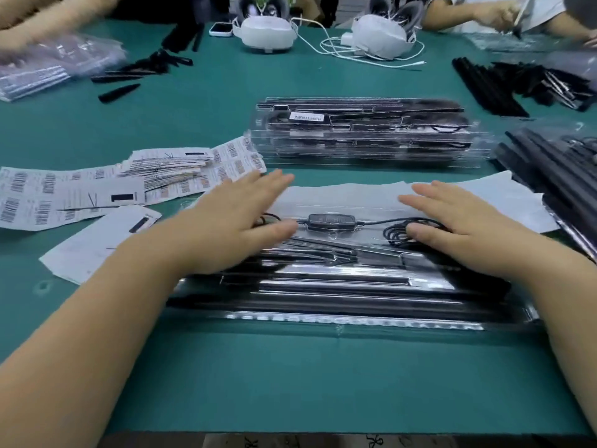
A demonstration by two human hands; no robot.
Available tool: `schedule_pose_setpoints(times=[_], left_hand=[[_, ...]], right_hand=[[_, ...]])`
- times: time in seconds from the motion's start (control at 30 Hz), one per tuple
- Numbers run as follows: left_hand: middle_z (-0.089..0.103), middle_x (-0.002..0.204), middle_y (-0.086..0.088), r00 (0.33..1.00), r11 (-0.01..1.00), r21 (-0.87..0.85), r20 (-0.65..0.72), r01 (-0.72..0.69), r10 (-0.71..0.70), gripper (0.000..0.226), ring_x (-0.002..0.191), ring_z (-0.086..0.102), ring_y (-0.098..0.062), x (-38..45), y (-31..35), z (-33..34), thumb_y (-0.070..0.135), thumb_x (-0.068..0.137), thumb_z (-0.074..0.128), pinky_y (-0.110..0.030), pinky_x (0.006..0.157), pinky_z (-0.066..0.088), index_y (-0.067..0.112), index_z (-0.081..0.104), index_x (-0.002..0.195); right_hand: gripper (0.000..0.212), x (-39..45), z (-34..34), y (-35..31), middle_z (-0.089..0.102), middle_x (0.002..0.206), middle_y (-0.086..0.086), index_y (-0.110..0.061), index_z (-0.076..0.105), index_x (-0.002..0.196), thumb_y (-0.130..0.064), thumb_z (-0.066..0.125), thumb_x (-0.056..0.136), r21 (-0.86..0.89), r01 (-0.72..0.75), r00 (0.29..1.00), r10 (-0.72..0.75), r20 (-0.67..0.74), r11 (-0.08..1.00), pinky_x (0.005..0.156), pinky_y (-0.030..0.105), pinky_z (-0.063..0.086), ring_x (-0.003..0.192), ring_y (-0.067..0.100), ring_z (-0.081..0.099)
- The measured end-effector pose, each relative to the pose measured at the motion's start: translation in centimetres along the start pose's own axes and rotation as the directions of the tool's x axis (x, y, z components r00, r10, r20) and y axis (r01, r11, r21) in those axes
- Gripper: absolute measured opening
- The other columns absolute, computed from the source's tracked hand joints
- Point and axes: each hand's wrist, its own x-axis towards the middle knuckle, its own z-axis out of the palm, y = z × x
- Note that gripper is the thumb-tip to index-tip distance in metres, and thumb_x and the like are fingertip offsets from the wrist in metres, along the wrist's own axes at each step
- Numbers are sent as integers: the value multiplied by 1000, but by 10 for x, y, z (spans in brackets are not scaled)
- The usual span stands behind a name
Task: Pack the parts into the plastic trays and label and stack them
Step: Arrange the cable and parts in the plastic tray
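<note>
A clear plastic tray (pixel 339 286) lies in front of me on the green mat, filled with long black strips, a black controller (pixel 329 219) and a coiled cable (pixel 400 236). My left hand (pixel 235 218) presses flat on the tray's left part, fingers straight. On the right part lies my right hand (pixel 458 221), also flat with straight fingers. A white paper sheet (pixel 355 195) sits under the tray's far edge. Behind it stands a stack of packed trays (pixel 365 134) with a barcode label (pixel 307 117) on top.
Sheets of barcode labels (pixel 97 185) lie at the left. Loose black strips (pixel 533 166) are piled at the right and back right. Two white headsets (pixel 268 32) with cables sit at the back. Other people's hands work at both far corners.
</note>
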Motion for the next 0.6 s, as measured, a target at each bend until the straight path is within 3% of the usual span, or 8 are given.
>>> schedule_pose_setpoints(times=[0.1,0.2,0.6], left_hand=[[-25,148,24,991,982,185,134,-35,10,82,138,-24,2,5,2,14,87,72,-3,-31,115,-15,45,-21,141],[-25,148,23,991,965,257,130,-41,7,86,139,-24,0,5,2,17,86,71,-5,-34,116,-15,43,-18,145],[-22,150,23,985,959,280,172,-33,-16,92,141,-20,-1,9,3,16,88,69,-7,-36,117,-13,40,-15,147]], right_hand=[[89,3,5,3,-3,158,-12,-42,7,148,-77,5,66,-122,8,999,-2,54,992,114,28,-9,144,8,-13],[89,3,6,4,-9,158,-10,-42,2,148,-78,3,67,-149,8,997,4,81,989,115,31,-12,143,8,-18],[96,4,5,0,-12,159,-8,-38,-4,149,-80,-2,62,-203,-9,993,33,116,979,116,36,-13,144,12,-19]])
